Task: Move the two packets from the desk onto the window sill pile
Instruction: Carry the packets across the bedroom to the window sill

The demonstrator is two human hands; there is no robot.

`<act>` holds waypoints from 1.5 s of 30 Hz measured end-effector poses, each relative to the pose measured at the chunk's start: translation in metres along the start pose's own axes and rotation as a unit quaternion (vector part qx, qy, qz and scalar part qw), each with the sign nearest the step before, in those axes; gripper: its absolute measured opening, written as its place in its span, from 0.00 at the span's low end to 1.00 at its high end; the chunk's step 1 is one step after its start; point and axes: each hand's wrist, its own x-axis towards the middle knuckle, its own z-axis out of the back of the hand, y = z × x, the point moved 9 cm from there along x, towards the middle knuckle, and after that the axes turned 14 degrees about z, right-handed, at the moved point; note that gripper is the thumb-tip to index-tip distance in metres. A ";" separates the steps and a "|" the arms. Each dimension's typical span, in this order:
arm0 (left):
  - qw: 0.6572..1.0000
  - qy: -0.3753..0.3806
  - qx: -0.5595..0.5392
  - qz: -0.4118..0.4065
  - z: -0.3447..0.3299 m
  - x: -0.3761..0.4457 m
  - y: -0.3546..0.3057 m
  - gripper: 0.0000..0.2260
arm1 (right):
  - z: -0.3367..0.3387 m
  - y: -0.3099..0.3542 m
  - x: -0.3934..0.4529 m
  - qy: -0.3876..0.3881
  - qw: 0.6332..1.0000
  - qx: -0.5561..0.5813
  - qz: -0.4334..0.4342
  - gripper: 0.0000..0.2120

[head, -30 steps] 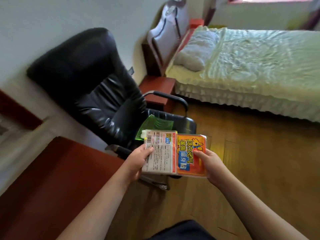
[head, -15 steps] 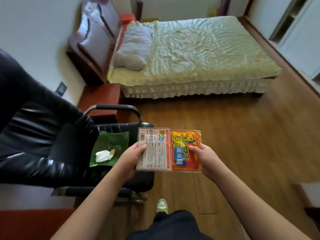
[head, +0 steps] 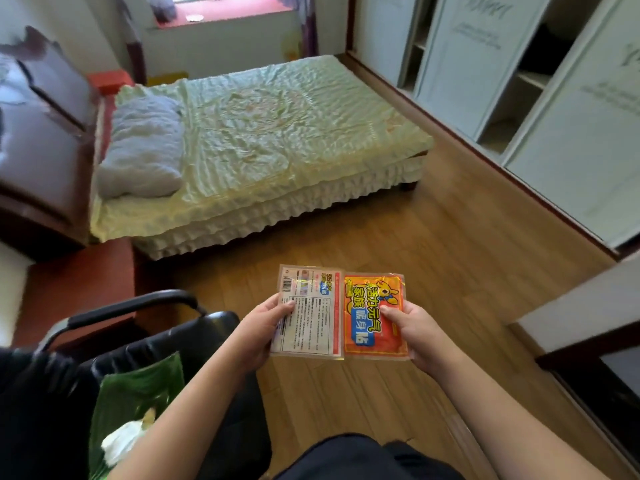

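the window sill [head: 221, 13] lies far ahead beyond the bed [head: 263, 140], while the left hand [head: 258, 329] pinches the white packet [head: 306, 311] and the right hand [head: 417, 332] the orange packet [head: 374, 315], side by side.

Sunlit bed [head: 263, 140], wooden floor [head: 433, 271]

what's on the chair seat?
A green packet with something white on it lies on the black chair seat. The left forearm covers part of the seat, so anything there is hidden.
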 end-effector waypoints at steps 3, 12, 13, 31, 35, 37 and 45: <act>0.999 0.023 0.023 0.006 -0.033 0.028 -0.022 0.10 | 0.030 0.011 0.016 -0.031 0.999 0.031 0.004 0.07; 0.996 0.042 0.081 0.015 -0.150 0.118 -0.087 0.10 | 0.142 0.055 0.088 -0.088 0.993 0.071 0.022 0.07; 0.995 0.042 0.089 0.016 -0.164 0.126 -0.094 0.10 | 0.155 0.062 0.095 -0.090 0.993 0.070 0.022 0.07; 0.989 0.070 0.125 0.026 -0.302 0.256 -0.214 0.09 | 0.288 0.137 0.210 -0.162 0.981 0.098 0.032 0.08; 0.986 0.100 0.134 0.025 -0.312 0.295 -0.250 0.10 | 0.299 0.165 0.246 -0.184 0.975 0.110 0.047 0.05; 0.983 0.112 0.144 0.024 -0.316 0.314 -0.272 0.11 | 0.303 0.180 0.266 -0.194 0.974 0.103 0.050 0.05; 0.978 0.138 0.157 0.029 -0.326 0.375 -0.348 0.11 | 0.305 0.218 0.342 -0.214 0.970 0.096 0.058 0.07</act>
